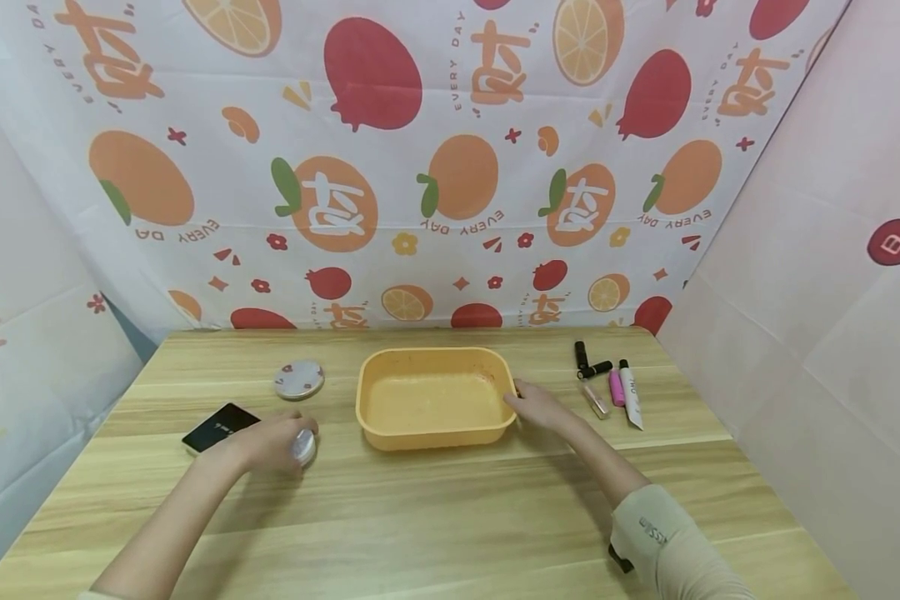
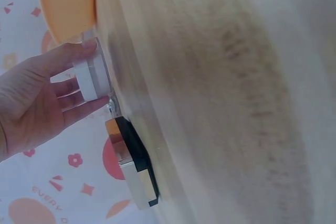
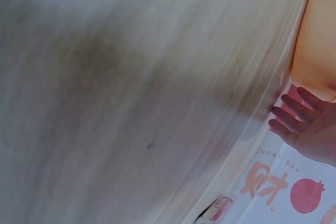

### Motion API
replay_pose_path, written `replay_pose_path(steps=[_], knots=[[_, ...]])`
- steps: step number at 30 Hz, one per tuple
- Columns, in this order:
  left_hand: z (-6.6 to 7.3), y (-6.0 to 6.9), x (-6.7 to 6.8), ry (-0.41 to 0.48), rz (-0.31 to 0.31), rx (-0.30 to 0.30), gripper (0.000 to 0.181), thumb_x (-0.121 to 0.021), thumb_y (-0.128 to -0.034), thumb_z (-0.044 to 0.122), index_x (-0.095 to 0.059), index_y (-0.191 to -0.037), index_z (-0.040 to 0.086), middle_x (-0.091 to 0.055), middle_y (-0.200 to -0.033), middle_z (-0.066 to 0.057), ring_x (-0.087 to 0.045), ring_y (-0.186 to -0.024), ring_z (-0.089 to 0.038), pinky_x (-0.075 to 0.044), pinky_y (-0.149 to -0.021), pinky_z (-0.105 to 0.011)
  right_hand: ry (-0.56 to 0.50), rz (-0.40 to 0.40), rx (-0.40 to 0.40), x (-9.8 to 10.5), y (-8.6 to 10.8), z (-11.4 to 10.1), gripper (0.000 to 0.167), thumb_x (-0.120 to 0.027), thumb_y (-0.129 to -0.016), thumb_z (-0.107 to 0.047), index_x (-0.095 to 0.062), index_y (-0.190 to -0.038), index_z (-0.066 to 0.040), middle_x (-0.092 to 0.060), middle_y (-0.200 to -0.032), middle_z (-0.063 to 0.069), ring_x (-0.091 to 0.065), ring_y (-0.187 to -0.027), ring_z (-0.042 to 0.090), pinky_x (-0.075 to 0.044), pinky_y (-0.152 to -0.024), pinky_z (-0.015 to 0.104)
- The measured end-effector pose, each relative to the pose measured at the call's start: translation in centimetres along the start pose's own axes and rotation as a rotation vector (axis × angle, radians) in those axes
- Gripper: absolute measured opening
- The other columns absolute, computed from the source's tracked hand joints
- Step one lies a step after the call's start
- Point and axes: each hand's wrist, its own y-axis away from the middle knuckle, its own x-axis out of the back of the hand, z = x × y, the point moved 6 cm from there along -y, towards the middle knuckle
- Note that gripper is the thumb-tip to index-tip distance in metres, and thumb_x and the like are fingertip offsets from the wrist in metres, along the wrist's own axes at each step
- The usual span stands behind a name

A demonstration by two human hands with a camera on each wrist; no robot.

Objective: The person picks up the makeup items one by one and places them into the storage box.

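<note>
My left hand (image 1: 273, 443) grips a small round white jar (image 1: 303, 447) from above, low over the wooden table. In the left wrist view the thumb and fingers lie on opposite sides of this jar (image 2: 93, 74), which has a clear rim. Beside that hand is a flat black case (image 1: 221, 427), partly covered by the hand. A yellow plastic basin (image 1: 434, 437) stands mid-table. My right hand (image 1: 542, 407) is at the basin's right wall, its thumb side touching the rim. The right wrist view shows its fingers (image 3: 294, 121) spread and loosely straight.
A round patterned tin (image 1: 298, 379) lies behind my left hand. Right of the basin are two black tubes (image 1: 595, 370), a small clear tube (image 1: 596, 402), a pink tube (image 1: 617, 388) and a white squeeze tube (image 1: 631, 395). A fruit-printed cloth (image 1: 450, 283) hangs behind the table.
</note>
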Motion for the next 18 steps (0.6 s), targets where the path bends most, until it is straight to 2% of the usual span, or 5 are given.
replay_pose_path(steps=[5, 9, 18], knots=[[0.5, -0.1, 0.5, -0.001, -0.01, 0.018, 0.046, -0.077, -0.062, 0.004, -0.059, -0.105, 0.003, -0.054, -0.1, -0.016, -0.053, -0.085, -0.028, -0.049, -0.07, -0.043, 0.002, -0.01, -0.006, -0.1, 0.0, 0.1, 0.049, -0.043, -0.095, -0.027, -0.041, -0.136, -0.001, -0.06, -0.105, 0.007, -0.054, -0.081, 0.017, -0.048, -0.075, 0.037], [0.8, -0.1, 1.0, 0.007, -0.022, 0.028, 0.046, -0.077, -0.0655, 0.004, -0.059, -0.108, 0.002, -0.052, -0.107, -0.021, -0.052, -0.09, -0.031, -0.049, -0.072, -0.045, -0.003, -0.015, -0.015, -0.1, 0.0, 0.1, 0.049, -0.043, -0.095, -0.029, -0.041, -0.136, -0.002, -0.059, -0.108, 0.007, -0.054, -0.083, 0.017, -0.047, -0.076, 0.037], [1.6, -0.3, 1.8, 0.007, -0.014, 0.016, 0.044, -0.076, -0.0676, 0.003, -0.058, -0.108, 0.0, -0.052, -0.102, -0.018, -0.051, -0.088, -0.031, -0.05, -0.07, -0.045, 0.007, -0.007, -0.028, -0.1, 0.0, 0.2, 0.05, -0.043, -0.095, -0.029, -0.04, -0.137, -0.002, -0.059, -0.109, 0.008, -0.054, -0.085, 0.018, -0.047, -0.079, 0.04]])
